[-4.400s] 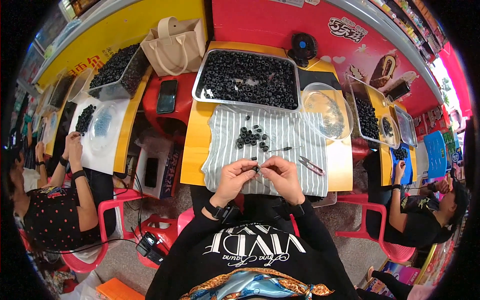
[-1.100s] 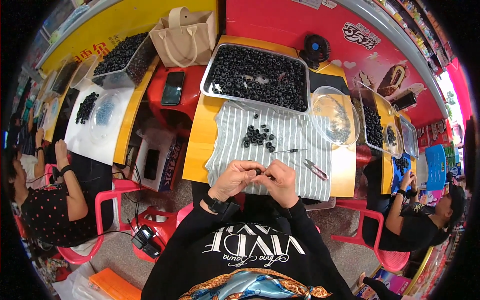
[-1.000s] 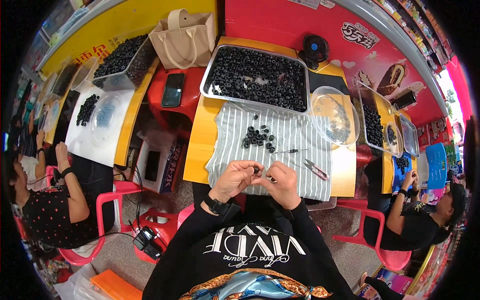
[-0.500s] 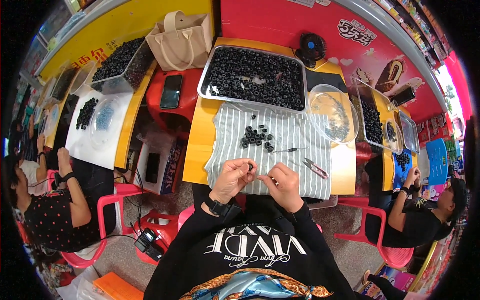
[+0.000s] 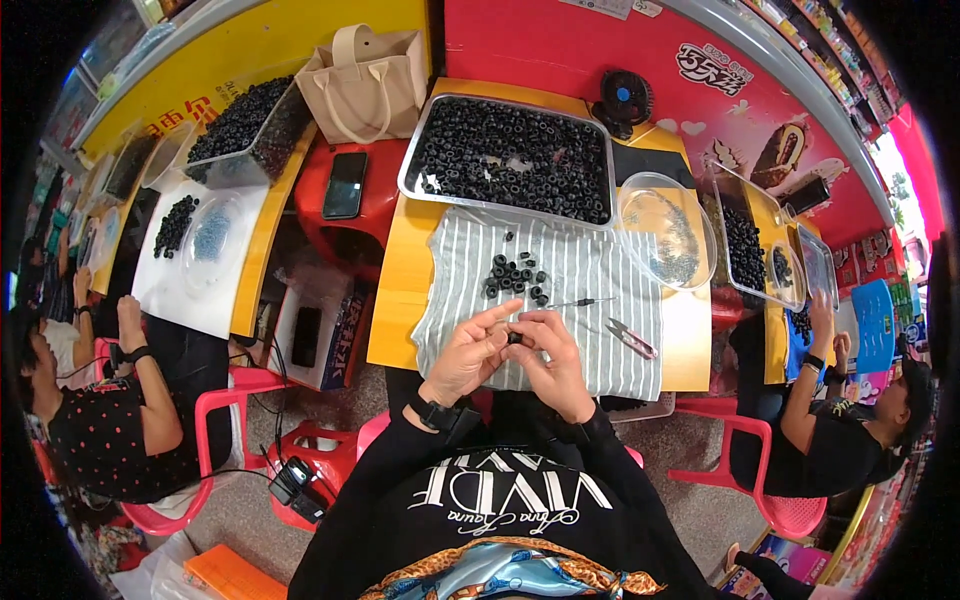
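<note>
Both hands meet over the near edge of a striped cloth; the left hand and right hand pinch one small black ring between their fingertips, thumbs and forefingers closed narrowly on it; the view is too small to tell which hand bears most of the hold. The ring is smooth, rounded and tiny, so it could slip from the pinch and roll off the cloth's near edge, or drop among the loose rings lying just beyond and be lost there. The cloth is soft, grey-and-white, slightly rumpled; on it lie a thin metal pick and small snips, close enough that a sleeve might nudge them. Beyond stand a shiny metal tray heaped with dark rings, and a clear plastic bowl; the table is yellow and glossy.
</note>
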{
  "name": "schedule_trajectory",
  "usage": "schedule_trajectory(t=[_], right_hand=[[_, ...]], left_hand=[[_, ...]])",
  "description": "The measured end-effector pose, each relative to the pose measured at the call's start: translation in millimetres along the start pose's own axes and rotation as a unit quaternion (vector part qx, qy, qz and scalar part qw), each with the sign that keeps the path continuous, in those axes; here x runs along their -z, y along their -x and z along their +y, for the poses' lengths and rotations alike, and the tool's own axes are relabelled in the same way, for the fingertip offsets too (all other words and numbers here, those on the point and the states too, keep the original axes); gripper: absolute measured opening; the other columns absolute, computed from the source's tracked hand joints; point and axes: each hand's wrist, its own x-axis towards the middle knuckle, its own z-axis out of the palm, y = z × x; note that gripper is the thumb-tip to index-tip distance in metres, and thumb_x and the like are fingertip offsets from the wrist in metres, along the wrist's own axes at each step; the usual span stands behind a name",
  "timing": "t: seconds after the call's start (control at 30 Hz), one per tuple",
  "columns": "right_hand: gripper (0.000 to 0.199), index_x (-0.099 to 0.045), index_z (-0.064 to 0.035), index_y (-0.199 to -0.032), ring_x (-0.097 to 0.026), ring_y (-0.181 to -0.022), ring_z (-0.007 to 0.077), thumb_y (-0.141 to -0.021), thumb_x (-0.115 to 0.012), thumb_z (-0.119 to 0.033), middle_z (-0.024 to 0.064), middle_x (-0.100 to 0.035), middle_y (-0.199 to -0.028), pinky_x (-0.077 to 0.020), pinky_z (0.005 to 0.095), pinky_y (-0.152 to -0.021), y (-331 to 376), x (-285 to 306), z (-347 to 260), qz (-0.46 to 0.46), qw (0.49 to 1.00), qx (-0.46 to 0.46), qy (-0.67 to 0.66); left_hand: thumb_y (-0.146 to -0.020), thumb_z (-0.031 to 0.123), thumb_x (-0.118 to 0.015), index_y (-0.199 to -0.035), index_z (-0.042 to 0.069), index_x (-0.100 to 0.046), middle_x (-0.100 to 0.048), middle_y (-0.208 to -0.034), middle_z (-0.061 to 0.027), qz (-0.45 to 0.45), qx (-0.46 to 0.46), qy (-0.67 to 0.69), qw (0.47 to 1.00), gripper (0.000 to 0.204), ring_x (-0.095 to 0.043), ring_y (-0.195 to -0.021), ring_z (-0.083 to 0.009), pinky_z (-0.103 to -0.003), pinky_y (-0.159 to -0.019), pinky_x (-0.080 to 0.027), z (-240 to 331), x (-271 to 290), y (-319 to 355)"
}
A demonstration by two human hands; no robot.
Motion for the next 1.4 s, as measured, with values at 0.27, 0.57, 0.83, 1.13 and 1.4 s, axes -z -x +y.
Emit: schedule_trajectory(t=[0.27, 0.57, 0.83, 1.13, 1.4], right_hand=[[0.023, -0.065, -0.0025, -0.102, -0.06, -0.087, 0.0164, -0.081, -0.062, 0.006, 0.0089, -0.057, -0.103, -0.0474, 0.0255, -0.07, 4.7, 14.0, 7.4, 0.044, 0.998, -0.021, -0.035], [0.015, -0.063, 0.0006, -0.096, -0.053, -0.069, 0.0088, -0.082, -0.065, 0.004, 0.0034, -0.058, -0.08, -0.0432, 0.0231, -0.062, 16.1, 11.5, 37.0, 0.128, 0.985, -0.113, -0.03], [0.015, -0.062, 0.0007, -0.093, -0.054, -0.063, 0.0138, -0.079, -0.066, 0.003, 0.0077, -0.058, -0.077, -0.0436, 0.0266, -0.058, 12.5, 10.4, 41.4, 0.122, 0.99, -0.074, 0.017], [0.017, -0.062, 0.0007, -0.098, -0.054, -0.07, 0.0071, -0.082, -0.066, 0.003, 0.0023, -0.06, -0.079, -0.044, 0.022, -0.063, 17.7, 13.7, 52.9, 0.134, 0.986, -0.082, -0.061], [0.016, -0.063, 0.0005, -0.101, -0.052, -0.072, 0.0047, -0.085, -0.065, 0.0, -0.0005, -0.061, -0.081, -0.0432, 0.0204, -0.065, 18.5, 14.6, 53.1, 0.136, 0.984, -0.068, -0.092]], left_hand=[[-0.097, 0.017, -0.053, -0.14, -0.004, -0.037, -0.057, -0.123, -0.0193, -0.006, -0.035, -0.107, 0.994, 0.05, -0.061, -0.1, -0.0216, -0.027, -0.082, -0.05, -1.3, -8.8, -4.8], [-0.098, 0.015, -0.051, -0.13, -0.004, -0.05, -0.06, -0.117, -0.0178, 0.055, -0.033, -0.098, 0.993, 0.037, -0.063, -0.096, -0.0218, -0.027, -0.079, -0.05, -1.2, -6.8, -0.5], [-0.098, 0.023, -0.051, -0.127, -0.008, -0.05, -0.062, -0.112, -0.0191, 0.008, -0.042, -0.102, 0.994, 0.042, -0.063, -0.094, -0.0233, -0.028, -0.079, -0.051, -0.3, 5.2, -2.6], [-0.096, 0.023, -0.055, -0.121, -0.006, -0.057, -0.066, -0.107, -0.015, 0.014, -0.06, -0.132, 0.989, 0.038, -0.064, -0.09, -0.0199, -0.028, -0.08, -0.048, 25.3, -2.7, 15.1], [-0.097, 0.019, -0.055, -0.109, -0.003, -0.064, -0.068, -0.095, -0.01, 0.081, -0.119, -0.29, 0.946, 0.027, -0.063, -0.082, -0.0144, -0.026, -0.076, -0.047, 23.8, -6.3, 17.9]])
